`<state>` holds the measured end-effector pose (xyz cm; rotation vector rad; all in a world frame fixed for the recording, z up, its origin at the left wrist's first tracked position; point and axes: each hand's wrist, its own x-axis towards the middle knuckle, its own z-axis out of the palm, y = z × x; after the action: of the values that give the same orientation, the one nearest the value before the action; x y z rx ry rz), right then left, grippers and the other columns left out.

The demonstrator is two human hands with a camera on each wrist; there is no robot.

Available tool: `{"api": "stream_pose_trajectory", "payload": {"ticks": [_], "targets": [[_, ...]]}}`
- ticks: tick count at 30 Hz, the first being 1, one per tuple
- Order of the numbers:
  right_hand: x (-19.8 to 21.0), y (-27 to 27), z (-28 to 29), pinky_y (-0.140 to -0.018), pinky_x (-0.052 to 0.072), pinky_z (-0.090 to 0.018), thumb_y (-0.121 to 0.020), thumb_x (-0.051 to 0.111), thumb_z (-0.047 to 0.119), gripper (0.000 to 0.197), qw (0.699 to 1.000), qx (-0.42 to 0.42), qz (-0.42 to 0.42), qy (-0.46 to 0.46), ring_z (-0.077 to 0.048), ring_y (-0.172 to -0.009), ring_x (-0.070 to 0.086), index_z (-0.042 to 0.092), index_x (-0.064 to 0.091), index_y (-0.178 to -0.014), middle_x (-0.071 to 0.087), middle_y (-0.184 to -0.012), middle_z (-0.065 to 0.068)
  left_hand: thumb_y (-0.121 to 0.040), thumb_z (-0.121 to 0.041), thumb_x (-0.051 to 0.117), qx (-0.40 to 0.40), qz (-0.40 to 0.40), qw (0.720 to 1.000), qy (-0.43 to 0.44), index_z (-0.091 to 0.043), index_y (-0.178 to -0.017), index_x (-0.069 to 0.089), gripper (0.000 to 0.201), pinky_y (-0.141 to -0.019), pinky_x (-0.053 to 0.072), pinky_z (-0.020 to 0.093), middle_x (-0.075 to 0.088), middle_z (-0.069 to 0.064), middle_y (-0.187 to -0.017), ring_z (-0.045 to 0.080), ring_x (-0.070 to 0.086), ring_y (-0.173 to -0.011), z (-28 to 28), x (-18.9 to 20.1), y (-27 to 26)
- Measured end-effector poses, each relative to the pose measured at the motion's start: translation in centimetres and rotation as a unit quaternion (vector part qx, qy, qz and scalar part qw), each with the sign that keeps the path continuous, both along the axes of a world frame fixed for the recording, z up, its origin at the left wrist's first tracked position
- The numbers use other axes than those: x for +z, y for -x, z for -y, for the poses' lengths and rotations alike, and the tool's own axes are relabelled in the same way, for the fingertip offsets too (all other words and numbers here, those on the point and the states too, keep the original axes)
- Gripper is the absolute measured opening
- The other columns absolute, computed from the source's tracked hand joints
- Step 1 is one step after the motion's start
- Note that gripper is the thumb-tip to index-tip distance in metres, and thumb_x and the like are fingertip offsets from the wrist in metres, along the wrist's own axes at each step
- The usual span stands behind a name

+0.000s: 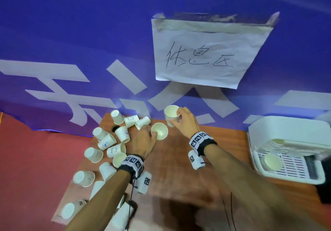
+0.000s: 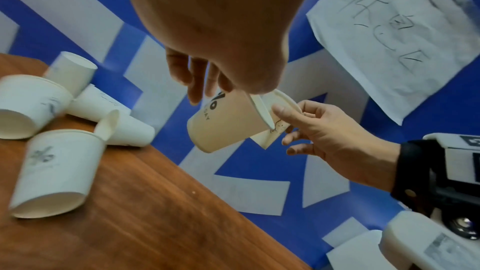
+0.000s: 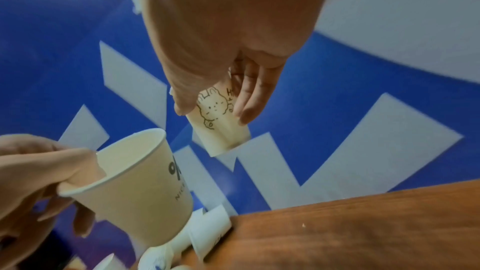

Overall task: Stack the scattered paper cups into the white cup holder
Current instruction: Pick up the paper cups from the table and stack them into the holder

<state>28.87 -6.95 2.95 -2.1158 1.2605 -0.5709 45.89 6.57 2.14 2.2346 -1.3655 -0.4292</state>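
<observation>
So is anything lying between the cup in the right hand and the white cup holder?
Nothing visible does. The right hand holds its cup in the air above the table, and the stretch of table between it and the white holder at the right edge is bare. The loose cups all lie to the left.

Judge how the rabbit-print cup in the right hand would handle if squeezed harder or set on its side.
The rabbit-print cup looks like thin paper and empty, so probably light; a firmer squeeze from the right hand would likely dent its wall. Its round, tapered shape suggests it would roll in a curve, as the scattered cups lying on their sides on the table hint.
</observation>
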Motion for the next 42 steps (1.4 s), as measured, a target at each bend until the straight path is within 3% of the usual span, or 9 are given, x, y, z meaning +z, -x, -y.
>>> {"api": "stream_pose_trajectory", "payload": {"ticks": [7,10,18,21,23,26,29,35,42], "targets": [[1.6,7.6,-1.3,-0.076,0.049,-0.032,-0.084,0.072,0.059,0.046,0.983,-0.159,0.077,-0.041,-0.016,-0.082,0.053,0.018,0.051,-0.088,0.047,-0.105,0.002,-0.088,-0.027,0.052,-0.060,-0.037,0.993,0.091,-0.022,-0.103,0.073,0.026,-0.086,0.050,0.028,0.070,-0.010,-0.109,0.010,0.062,-0.096,2.5,1.0,7.5],[2.0,10.9,-2.0,-0.079,0.048,-0.027,-0.084,0.073,0.056,0.045,0.970,-0.204,0.118,-0.058,-0.009,-0.079,0.056,0.015,0.056,-0.085,0.049,-0.108,0.003,-0.087,-0.024,0.053,-0.087,-0.051,0.989,0.109,-0.021,-0.096,0.074,0.023,-0.081,0.050,0.027,0.071,-0.015,-0.109,0.009,0.062,-0.092,2.7,2.1,11.0],[3.6,20.7,-4.6,-0.078,0.037,-0.021,-0.084,0.076,0.044,0.038,0.927,-0.314,0.185,-0.090,-0.020,-0.097,0.054,0.013,0.055,-0.090,0.053,-0.109,0.000,-0.083,-0.028,0.051,-0.092,-0.060,0.987,0.114,-0.019,-0.089,0.075,0.026,-0.067,0.045,0.022,0.073,-0.016,-0.100,0.008,0.060,-0.078,3.2,3.4,19.2],[3.2,25.2,-5.4,-0.070,0.037,-0.014,-0.080,0.081,0.039,0.040,0.915,-0.320,0.228,-0.086,-0.022,-0.095,0.057,0.019,0.048,-0.091,0.057,-0.102,0.000,-0.084,-0.024,0.054,-0.089,-0.072,0.988,0.100,-0.016,-0.076,0.066,0.016,-0.058,0.039,0.025,0.061,-0.013,-0.069,0.007,0.052,-0.062,3.5,3.8,22.6],[2.9,28.4,-5.8,-0.073,0.044,-0.024,-0.077,0.083,0.038,0.049,0.914,-0.314,0.236,-0.104,-0.022,-0.094,0.060,0.025,0.044,-0.103,0.059,-0.102,0.001,-0.082,-0.026,0.055,-0.084,-0.076,0.989,0.093,-0.014,-0.063,0.048,0.023,-0.051,0.036,0.032,0.046,-0.007,-0.055,0.017,0.046,-0.054,3.7,4.1,24.9],[2.6,33.2,-6.0,-0.083,0.051,-0.035,-0.076,0.083,0.038,0.070,0.917,-0.286,0.247,-0.127,-0.019,-0.100,0.061,0.035,0.037,-0.129,0.058,-0.114,0.004,-0.082,-0.026,0.056,-0.096,-0.068,0.989,0.087,-0.018,-0.064,0.036,0.028,-0.052,0.038,0.038,0.044,-0.002,-0.055,0.026,0.046,-0.055,4.0,4.7,28.5],[2.6,37.4,-5.6,-0.090,0.043,-0.029,-0.080,0.080,0.038,0.081,0.932,-0.269,0.199,-0.139,-0.014,-0.109,0.054,0.032,0.036,-0.147,0.053,-0.123,0.010,-0.086,-0.022,0.056,-0.101,-0.076,0.989,0.077,-0.019,-0.075,0.040,0.019,-0.052,0.037,0.037,0.048,-0.002,-0.060,0.021,0.045,-0.056,4.4,4.9,31.9],[3.4,44.4,-4.3,-0.090,0.048,-0.035,-0.079,0.082,0.035,0.061,0.943,-0.262,0.159,-0.130,-0.021,-0.107,0.059,0.026,0.047,-0.128,0.061,-0.116,0.001,-0.090,-0.007,0.049,-0.164,-0.159,0.973,0.047,-0.022,-0.108,0.047,0.024,-0.068,0.046,0.033,0.062,0.002,-0.097,0.021,0.059,-0.085,5.1,4.6,37.4],[3.3,51.0,-4.2,-0.064,0.047,-0.030,-0.081,0.082,0.027,0.059,0.954,-0.227,0.109,-0.164,-0.020,-0.089,0.058,0.023,0.036,-0.117,0.054,-0.108,0.001,-0.089,-0.007,0.038,-0.144,-0.142,0.979,-0.009,-0.018,-0.112,0.057,0.033,-0.060,0.060,0.046,0.066,0.008,-0.096,0.032,0.068,-0.072,6.8,1.4,42.1]]}}
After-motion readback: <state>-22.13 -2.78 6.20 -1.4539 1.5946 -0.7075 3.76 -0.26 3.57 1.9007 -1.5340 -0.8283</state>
